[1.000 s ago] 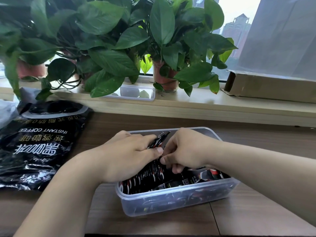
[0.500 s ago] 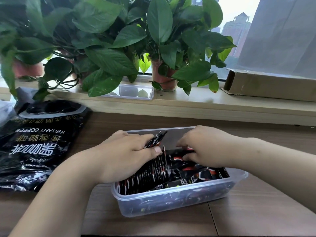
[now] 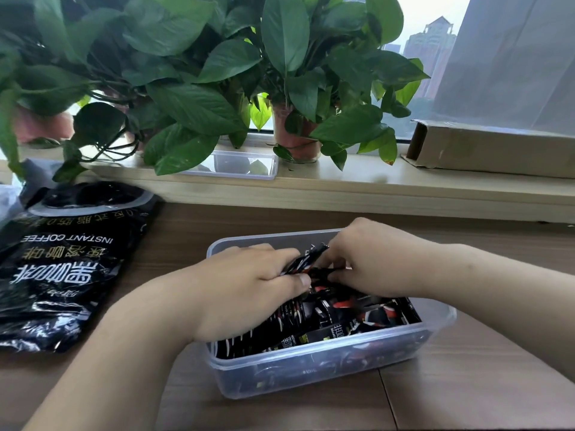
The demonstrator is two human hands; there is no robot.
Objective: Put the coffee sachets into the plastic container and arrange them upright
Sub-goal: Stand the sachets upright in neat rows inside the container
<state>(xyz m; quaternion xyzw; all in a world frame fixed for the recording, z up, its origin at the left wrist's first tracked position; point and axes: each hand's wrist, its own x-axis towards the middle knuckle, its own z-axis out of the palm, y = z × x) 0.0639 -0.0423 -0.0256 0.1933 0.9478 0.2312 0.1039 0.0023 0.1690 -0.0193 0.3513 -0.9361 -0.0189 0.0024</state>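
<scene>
Our right hand (image 3: pixel 382 259) has moved back next to our left hand (image 3: pixel 249 287) and pinches 1 black sachet (image 3: pixel 323 271). Our left hand curls round a bunch of coffee sachets (image 3: pixel 289 318) standing at the left end of the plastic container (image 3: pixel 311 368) on the table (image 3: pixel 466 384). The others lie flat inside.

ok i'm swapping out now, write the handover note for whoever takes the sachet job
Left hand: grips a bundle of upright coffee sachets at the left end of the plastic container.
Right hand: fingers curled on one sachet beside that bundle.
Done: every sachet in view is inside the container; the left part stands on edge.
Left to do: the loose sachets on the right lie flat and jumbled; stand them up against the bundle.
The instant coffee bag lies on the table, left of the container.
</scene>
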